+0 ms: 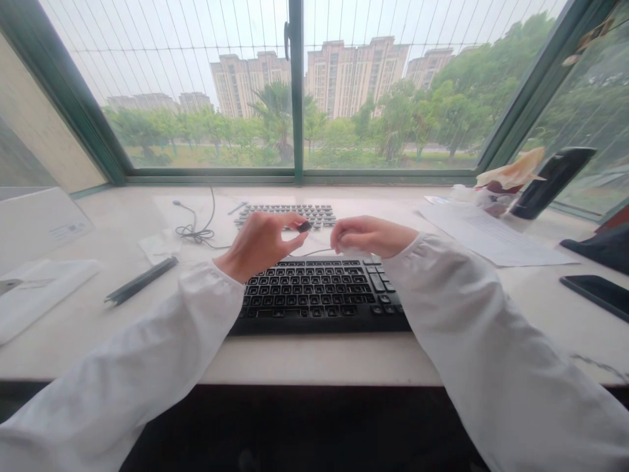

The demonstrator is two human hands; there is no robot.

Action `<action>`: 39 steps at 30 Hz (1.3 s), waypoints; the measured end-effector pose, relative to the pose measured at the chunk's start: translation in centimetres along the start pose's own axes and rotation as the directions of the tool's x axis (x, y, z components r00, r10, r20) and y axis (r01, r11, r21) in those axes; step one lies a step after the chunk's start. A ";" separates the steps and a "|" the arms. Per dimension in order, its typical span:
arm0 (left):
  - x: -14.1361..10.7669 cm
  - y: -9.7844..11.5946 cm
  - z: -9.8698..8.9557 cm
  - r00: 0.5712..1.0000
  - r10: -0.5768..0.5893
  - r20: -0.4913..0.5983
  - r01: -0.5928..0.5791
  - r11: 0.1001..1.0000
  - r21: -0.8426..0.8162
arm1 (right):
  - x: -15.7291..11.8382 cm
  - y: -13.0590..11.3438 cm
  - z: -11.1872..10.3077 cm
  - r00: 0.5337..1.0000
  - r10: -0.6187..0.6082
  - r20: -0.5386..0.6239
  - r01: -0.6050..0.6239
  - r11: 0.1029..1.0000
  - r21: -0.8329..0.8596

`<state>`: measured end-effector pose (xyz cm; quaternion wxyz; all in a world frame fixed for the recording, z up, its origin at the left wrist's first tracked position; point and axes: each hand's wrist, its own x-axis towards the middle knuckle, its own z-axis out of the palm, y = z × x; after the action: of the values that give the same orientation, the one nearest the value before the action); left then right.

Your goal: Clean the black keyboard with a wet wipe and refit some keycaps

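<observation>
Between the thumb and forefinger of my left hand (268,239) is a small black keycap (305,227), held above the keyboard. Facing it, my right hand (371,236) is closed with the fingers curled in. Something whitish shows beneath those fingers, perhaps a wipe, but I cannot make it out. Below both hands lies a black keyboard (314,324) whose key positions look bare, without caps. Behind the hands, rows of loose keycaps (319,211) are laid out on the white desk, partly hidden by my left hand.
A coiled cable (194,233) and a dark pen-like tool (142,280) lie at left, near a white box (42,219). On the right are a paper sheet (491,233), a black upright object (555,180) and a phone (597,295). A window (297,176) borders the back.
</observation>
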<state>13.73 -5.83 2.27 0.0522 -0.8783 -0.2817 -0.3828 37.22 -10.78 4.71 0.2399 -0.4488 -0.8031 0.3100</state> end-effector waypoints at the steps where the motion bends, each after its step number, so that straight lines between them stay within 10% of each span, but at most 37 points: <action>1: 0.0 0.0 0.0 1.000 0.002 -0.003 -0.002 1.000 0.005 | -0.3 -0.2 -0.3 0.996 -0.009 0.091 0.013 0.999 -0.042; 16: -0.1 0.0 -0.2 0.999 -0.014 0.046 0.012 0.999 0.041 | -0.6 -1.4 3.1 0.927 -0.060 0.370 0.107 0.988 -0.108; 29: 0.0 -0.3 0.0 0.999 0.003 0.036 -0.005 0.998 0.063 | -1.8 -1.7 1.9 0.903 0.213 0.374 -0.086 0.940 -0.330; 39: 0.1 -0.1 -0.2 0.999 -0.008 0.033 0.006 0.999 0.041 | -1.9 -1.9 1.5 0.941 -0.047 0.334 0.087 0.991 -0.104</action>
<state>13.59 -5.80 2.44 0.0643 -0.8823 -0.2934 -0.3624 36.07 -13.62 4.79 0.0853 -0.3759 -0.8636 0.3250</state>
